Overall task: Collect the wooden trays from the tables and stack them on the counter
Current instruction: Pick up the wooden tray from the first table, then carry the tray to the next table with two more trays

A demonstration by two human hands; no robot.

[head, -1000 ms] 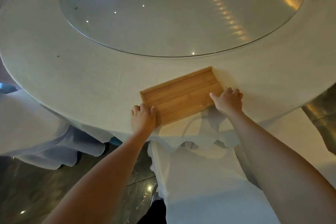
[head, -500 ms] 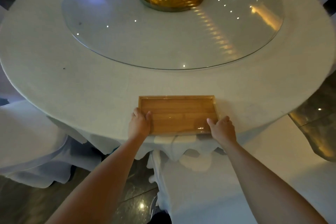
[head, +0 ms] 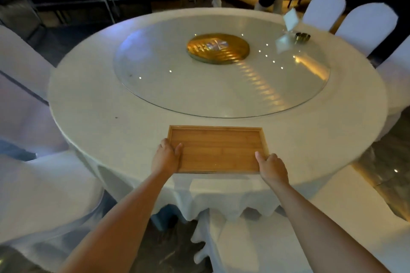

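Wooden and empty, the tray lies at the near edge of the round table draped in white cloth, and we grip it at both short ends. Our left hand clasps the left rim with the thumb laid inside, while our right hand closes on the near right corner, thumb over the rim. Beyond the tray sits the glass turntable with a gold disc at its centre, and white-covered chairs ring the far side.
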